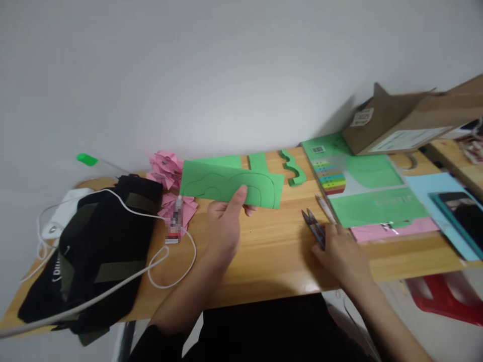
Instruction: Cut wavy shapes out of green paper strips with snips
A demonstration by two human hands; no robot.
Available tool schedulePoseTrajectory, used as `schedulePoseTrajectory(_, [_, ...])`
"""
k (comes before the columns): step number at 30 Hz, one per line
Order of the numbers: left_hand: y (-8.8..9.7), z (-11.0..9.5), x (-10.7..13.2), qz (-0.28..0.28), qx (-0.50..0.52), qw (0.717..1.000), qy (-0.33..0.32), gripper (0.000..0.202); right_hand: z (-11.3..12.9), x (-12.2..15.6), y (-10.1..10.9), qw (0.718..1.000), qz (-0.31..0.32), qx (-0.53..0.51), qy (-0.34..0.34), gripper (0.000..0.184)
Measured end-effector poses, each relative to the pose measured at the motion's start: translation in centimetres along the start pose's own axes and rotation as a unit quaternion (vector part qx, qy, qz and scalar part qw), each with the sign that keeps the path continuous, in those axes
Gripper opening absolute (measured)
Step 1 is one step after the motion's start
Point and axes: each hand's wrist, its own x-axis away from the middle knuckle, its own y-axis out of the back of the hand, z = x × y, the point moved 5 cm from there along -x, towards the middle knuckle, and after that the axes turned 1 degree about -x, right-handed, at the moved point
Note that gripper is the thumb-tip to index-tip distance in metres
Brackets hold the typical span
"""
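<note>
My left hand (227, 221) is closed on a green paper strip (232, 185), thumb on top and fingers behind. Wavy outlines are drawn on the strip in dark line. My right hand (339, 251) is closed around the handle end of small thread snips (313, 226) at the tabletop; their two blade tips point away from me, apart. Just beyond those fingers lies a slim white pen (325, 207). A curvy green paper cutout (293, 168) rests behind, beside a small green paper piece (258, 163). Another green piece is partly hidden behind the held strip.
On the left are a black bag (113, 251), a white cable (192, 266), a glue tube (173, 226) and pink folded paper (166, 168). To the right lie a green paper pack (366, 201), a cardboard box (411, 120) and a phone (462, 206). A wall stands behind the table (271, 261).
</note>
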Motion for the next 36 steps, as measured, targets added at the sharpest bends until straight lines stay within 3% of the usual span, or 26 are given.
schedulePoseTrajectory(5, [-2.1, -2.5, -1.8, 0.008, 0.128, 0.991, 0.025, 0.028, -0.5, -0.9, 0.2, 0.996, -0.011, -0.087, 0.023, 0.007])
schedulePoseTrajectory(8, [-3.3, -3.7, -2.7, 0.023, 0.173, 0.984, 0.042, 0.024, 0.8, -1.1, 1.3, 0.983, -0.022, -0.174, 0.058, 0.008])
schedulePoseTrajectory(13, [-4.2, -5.1, -3.0, -0.015, 0.227, 0.974, 0.013, 0.019, 7.2, -0.4, 3.6, 0.942, -0.023, -0.304, 0.142, 0.04])
schedulePoseTrajectory(15, [-4.2, -5.9, -2.7, -0.038, 0.235, 0.971, -0.037, 0.016, 10.6, -0.1, 4.1, 0.882, 0.024, -0.419, 0.213, 0.045])
schedulePoseTrajectory(16, [-4.2, -6.3, -2.5, -0.046, 0.238, 0.968, -0.063, 0.016, 11.9, -0.1, 4.3, 0.865, 0.035, -0.446, 0.226, 0.044])
schedulePoseTrajectory(20, [-3.7, -7.4, -1.9, -0.053, 0.245, 0.962, -0.11, 0.018, 15.2, -0.3, 4.7, 0.84, 0.056, -0.489, 0.227, 0.033])
schedulePoseTrajectory(27, [-3.0, -7.7, -0.9, -0.066, 0.202, 0.973, -0.093, 0.033, 18.4, 0.2, 5.7, 0.789, 0.152, -0.542, 0.248, 0.035])
schedulePoseTrajectory(32, [-3.0, -7.0, -0.4, -0.047, 0.157, 0.982, -0.091, 0.038, 19.6, 0.2, 6.1, 0.753, 0.166, -0.599, 0.215, 0.037])
schedulePoseTrajectory(36, [-3.1, -7.4, -0.4, -0.028, 0.168, 0.98, -0.099, 0.033, 19.8, 0.3, 6.3, 0.742, 0.157, -0.621, 0.196, 0.037])
